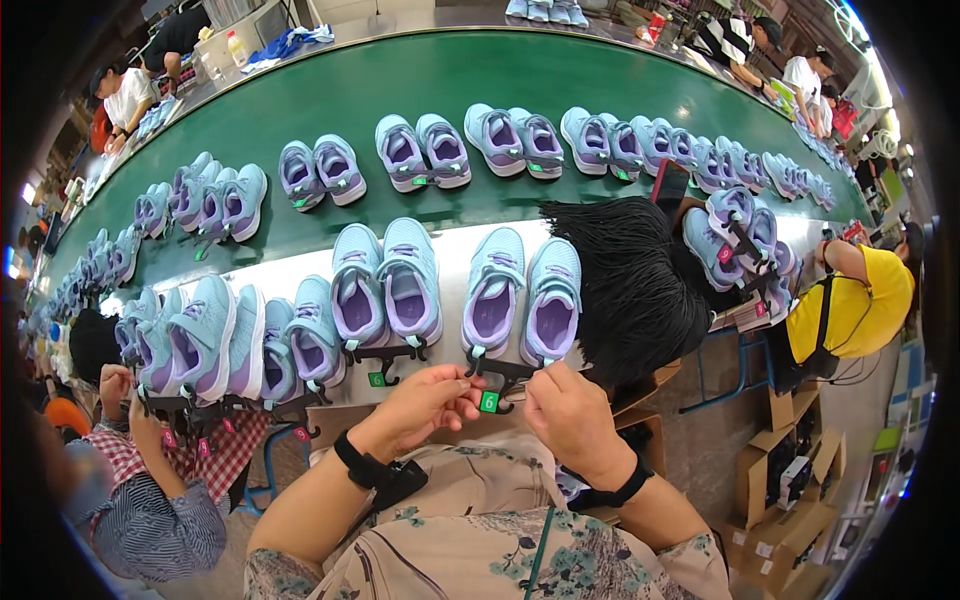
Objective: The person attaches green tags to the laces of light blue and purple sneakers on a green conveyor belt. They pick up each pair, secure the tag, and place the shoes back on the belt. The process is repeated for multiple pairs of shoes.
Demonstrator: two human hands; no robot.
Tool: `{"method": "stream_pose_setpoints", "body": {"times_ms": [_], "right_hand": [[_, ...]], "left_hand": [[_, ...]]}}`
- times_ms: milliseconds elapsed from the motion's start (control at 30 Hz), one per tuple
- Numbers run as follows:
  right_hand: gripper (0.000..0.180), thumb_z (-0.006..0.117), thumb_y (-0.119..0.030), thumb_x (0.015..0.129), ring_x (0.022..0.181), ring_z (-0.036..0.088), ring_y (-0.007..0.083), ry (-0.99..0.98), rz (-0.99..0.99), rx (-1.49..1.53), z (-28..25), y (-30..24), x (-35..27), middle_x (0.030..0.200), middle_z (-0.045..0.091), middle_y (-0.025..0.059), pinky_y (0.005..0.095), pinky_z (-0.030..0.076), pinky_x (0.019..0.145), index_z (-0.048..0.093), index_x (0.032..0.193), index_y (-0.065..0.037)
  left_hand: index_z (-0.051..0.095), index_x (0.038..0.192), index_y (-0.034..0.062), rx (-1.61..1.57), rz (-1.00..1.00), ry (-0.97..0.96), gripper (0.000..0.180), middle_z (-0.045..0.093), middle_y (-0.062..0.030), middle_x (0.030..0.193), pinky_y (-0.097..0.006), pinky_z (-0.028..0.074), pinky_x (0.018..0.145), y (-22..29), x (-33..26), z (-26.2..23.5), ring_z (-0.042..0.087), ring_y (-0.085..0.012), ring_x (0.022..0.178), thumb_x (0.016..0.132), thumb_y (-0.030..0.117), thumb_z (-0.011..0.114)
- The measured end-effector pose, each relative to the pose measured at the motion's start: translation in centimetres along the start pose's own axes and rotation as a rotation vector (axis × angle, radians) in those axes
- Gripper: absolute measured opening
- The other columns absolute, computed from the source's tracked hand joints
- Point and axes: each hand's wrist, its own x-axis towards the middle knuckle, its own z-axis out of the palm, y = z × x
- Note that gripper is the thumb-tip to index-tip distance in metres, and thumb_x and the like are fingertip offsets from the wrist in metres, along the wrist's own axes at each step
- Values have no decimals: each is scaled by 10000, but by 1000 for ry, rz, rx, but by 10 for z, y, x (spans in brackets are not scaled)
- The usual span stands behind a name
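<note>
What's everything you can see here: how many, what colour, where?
Shoes: dozens, blue and lilac, front and middle
Work surface: one, green, across centre
Ledge: one, silvery, beneath front shoes
Hangers: several, black, below front shoes
Tags: several, green or pink, around shoes
Stranded bundle: one, black, right of front shoes
Boxes: several, brown, lower right
Cloth: one heap, blue, upper left
Bottle: one, pale, beside cloth
Co-workers: several, mixed clothing, around edges
Wristbands: two, black, lower centre
Left hand: one, bare, near closest hanger's left end
Right hand: one, bare, near its right end
</note>
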Motion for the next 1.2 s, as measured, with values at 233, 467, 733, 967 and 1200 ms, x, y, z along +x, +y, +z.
{"method": "stream_pose_setpoints", "body": {"times_ms": [233, 467, 733, 967, 1200], "right_hand": [[207, 674, -66, 695, 715, 560, 233, -81, -78, -92, -6, -4, 9, 784, 481, 76, 341, 469, 595, 492, 791, -83], [150, 691, -119, 706, 730, 561, 207, 87, -112, -5, 5, -7, 18, 835, 534, 53, 335, 456, 618, 584, 808, -88], [117, 726, -98, 709, 703, 592, 230, -64, -181, 458, 6, -27, 13, 755, 585, 38, 338, 477, 623, 655, 802, -105], [69, 656, -77, 735, 703, 570, 261, -23, -59, -53, 9, 17, 35, 730, 531, 75, 367, 460, 608, 589, 731, -68], [44, 625, -59, 721, 729, 581, 260, -87, -39, -110, 12, 17, 39, 757, 557, 91, 361, 481, 644, 583, 734, -55]], "left_hand": [[547, 1011, -2, -10, -125, -38, 192, 585, -18, 746, -184, 388, 402, -4, 28, 5, 531, -69, 523, 942, 175, 575], [577, 925, 51, 206, 126, 103, 141, 564, 1, 697, -175, 336, 417, -10, 3, 6, 444, -40, 479, 937, 190, 590], [527, 1009, 48, 310, 374, 370, 132, 561, -9, 783, -193, 346, 458, 9, -21, 30, 458, -44, 532, 911, 124, 572], [490, 1049, 42, 329, 338, 371, 195, 524, 16, 744, -186, 324, 450, 6, 16, 25, 432, -39, 525, 872, 38, 571], [512, 1040, 13, 402, 318, 351, 210, 573, -15, 728, -218, 382, 465, 8, 17, 16, 468, -63, 533, 853, 55, 596]]}}
